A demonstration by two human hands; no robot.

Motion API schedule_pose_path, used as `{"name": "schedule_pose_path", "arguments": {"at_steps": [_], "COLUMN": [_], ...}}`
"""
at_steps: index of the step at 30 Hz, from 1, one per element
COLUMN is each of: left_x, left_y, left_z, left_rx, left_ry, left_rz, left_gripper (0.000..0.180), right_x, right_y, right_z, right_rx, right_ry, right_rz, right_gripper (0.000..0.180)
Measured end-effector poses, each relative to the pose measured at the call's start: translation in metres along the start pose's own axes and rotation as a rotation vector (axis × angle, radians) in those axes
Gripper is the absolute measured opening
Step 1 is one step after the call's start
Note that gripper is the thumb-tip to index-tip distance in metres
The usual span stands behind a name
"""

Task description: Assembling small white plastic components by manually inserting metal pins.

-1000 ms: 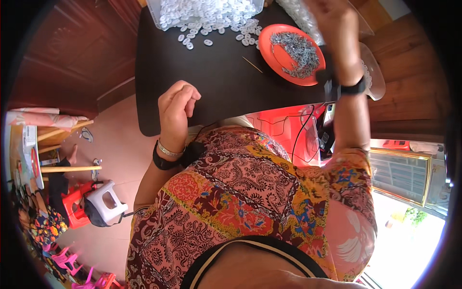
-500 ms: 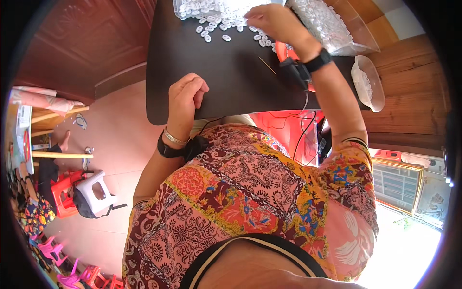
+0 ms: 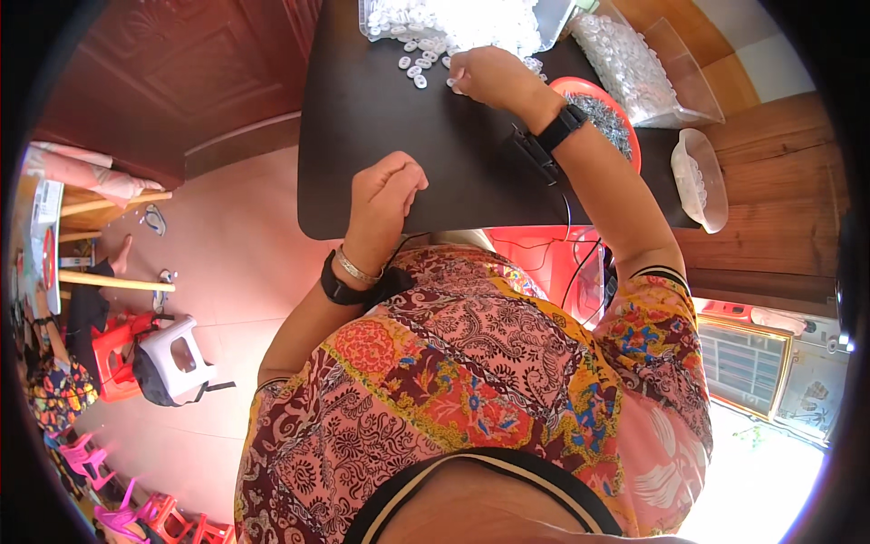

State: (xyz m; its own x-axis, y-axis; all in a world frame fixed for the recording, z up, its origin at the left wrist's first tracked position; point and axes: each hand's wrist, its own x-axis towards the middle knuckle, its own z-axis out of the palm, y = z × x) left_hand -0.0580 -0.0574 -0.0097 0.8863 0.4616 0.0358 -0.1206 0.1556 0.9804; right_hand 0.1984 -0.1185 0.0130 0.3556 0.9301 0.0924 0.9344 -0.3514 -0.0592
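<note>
My right hand (image 3: 494,80) is above the far part of the dark table (image 3: 435,154), its fingers pinched at a small white oval plastic piece (image 3: 451,82). Beside it, loose white oval pieces (image 3: 414,72) lie spilled in front of a clear box (image 3: 365,20) heaped with more of them. Nearer to me, my left hand (image 3: 387,189) is closed over the table; what its fingers hold, if anything, is hidden. To the right of my right wrist stands a red bowl (image 3: 636,145) full of small silvery metal parts (image 3: 605,121).
A clear bin (image 3: 693,68) with a bag of pale pieces (image 3: 625,68) stands at the far right. A translucent tray (image 3: 716,204) sits at the table's right edge. Cables (image 3: 571,258) hang below the near edge. Stools (image 3: 177,358) and another person's foot (image 3: 120,254) are at the left.
My right hand has come back from the heap toward me, a white piece at its fingertips. The red bowl is less covered by my arm. My left hand stays closed.
</note>
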Motion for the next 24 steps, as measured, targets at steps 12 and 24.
{"name": "schedule_pose_path", "arguments": {"at_steps": [12,24], "left_x": [0.002,0.008], "left_y": [0.004,0.010], "left_z": [-0.006,-0.013], "left_rx": [0.046,0.126], "left_ry": [-0.011,-0.073], "left_rz": [-0.009,-0.049], "left_gripper": [0.021,0.021], "right_x": [-0.016,-0.060], "right_y": [-0.010,-0.009], "right_z": [-0.012,-0.023], "right_rx": [0.382,0.722], "right_ry": [0.082,0.078], "right_rz": [-0.006,0.068], "right_gripper": [0.018,0.023]}}
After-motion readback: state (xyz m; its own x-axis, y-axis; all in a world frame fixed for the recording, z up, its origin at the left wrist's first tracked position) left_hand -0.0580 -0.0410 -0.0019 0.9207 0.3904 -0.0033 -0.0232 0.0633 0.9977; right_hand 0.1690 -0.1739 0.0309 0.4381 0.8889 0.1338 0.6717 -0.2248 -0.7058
